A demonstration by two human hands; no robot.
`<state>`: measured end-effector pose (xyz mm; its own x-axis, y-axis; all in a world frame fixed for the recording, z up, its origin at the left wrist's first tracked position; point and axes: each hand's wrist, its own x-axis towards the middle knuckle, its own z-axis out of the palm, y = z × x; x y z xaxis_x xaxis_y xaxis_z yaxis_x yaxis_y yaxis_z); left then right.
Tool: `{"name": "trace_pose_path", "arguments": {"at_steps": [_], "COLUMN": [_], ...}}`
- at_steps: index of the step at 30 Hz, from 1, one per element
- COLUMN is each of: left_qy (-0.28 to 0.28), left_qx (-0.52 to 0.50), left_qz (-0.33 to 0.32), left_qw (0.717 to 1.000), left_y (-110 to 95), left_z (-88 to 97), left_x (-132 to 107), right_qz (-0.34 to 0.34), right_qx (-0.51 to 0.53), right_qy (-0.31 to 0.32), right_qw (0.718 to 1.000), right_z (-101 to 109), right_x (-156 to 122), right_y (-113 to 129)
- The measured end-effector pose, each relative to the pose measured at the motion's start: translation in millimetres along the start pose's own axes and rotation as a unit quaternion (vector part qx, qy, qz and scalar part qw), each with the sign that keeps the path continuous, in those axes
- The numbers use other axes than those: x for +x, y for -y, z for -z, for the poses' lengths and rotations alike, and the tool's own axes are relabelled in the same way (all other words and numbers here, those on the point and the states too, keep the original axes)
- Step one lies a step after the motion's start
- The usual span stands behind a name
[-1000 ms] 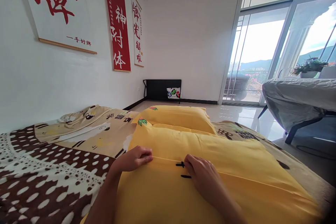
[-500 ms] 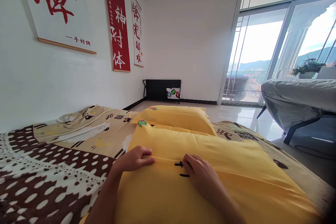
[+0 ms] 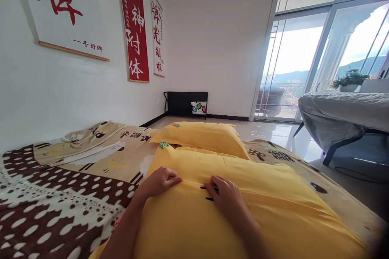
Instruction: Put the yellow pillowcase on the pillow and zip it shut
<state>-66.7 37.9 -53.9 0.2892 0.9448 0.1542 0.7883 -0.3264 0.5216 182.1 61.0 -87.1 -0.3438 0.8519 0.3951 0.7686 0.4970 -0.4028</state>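
Observation:
A large yellow pillow point(image 3: 267, 206) lies in front of me on the bed, with small black marks near its middle fold. My left hand point(image 3: 159, 181) rests on the pillow's left part, fingers curled and pressed onto the fabric fold. My right hand point(image 3: 226, 197) lies just right of the black marks, fingers bent down onto the cover and seeming to pinch the fabric. A second yellow pillow point(image 3: 203, 136) lies behind the first, farther from me.
A brown and beige patterned blanket point(image 3: 54, 186) covers the bed to the left. Scrolls with red writing point(image 3: 133, 28) hang on the white wall. A grey covered table point(image 3: 343, 113) stands at the right by the big windows point(image 3: 304, 56). A black low shelf point(image 3: 185, 103) is at the far wall.
Both hands have crept slightly closer together along the pillow's fold. The view has shifted a little to the right and down.

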Motion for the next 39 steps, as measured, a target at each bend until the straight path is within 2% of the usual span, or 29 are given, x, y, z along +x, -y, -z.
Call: {"name": "trace_pose_path", "arguments": {"at_steps": [8,14,18,21,25,32,36,39], "left_qy": [-0.120,-0.170,-0.172,-0.169,-0.166,-0.141,-0.136,-0.158], "left_qx": [0.012,0.014,0.007,-0.001,-0.020,-0.062,-0.079,-0.074], "left_qz": [0.043,0.056,0.049,0.045,0.041,0.039,0.040,0.037], "left_qw": [0.992,0.984,0.984,0.985,0.985,0.987,0.987,0.984], "left_y": [11,16,17,19,25,31,31,33], "left_z": [-22.9,-27.9,-28.0,-29.2,-31.5,-32.4,-33.5,-34.7], "left_x": [18,22,22,24,28,29,29,32], "right_qz": [0.036,0.059,0.055,0.044,-0.009,-0.138,-0.200,-0.234], "right_qx": [0.003,-0.063,-0.130,-0.180,-0.219,-0.169,-0.124,-0.089], "right_qy": [-0.105,-0.217,-0.218,-0.203,-0.183,-0.154,-0.135,-0.154], "right_qw": [0.994,0.972,0.966,0.962,0.958,0.964,0.963,0.956], "right_z": [-21,-26,-21,-8,14,49,60,63], "right_x": [9,15,15,12,6,-12,-34,-54], "right_y": [-18,-31,-33,-43,-76,-162,-203,-223]}}
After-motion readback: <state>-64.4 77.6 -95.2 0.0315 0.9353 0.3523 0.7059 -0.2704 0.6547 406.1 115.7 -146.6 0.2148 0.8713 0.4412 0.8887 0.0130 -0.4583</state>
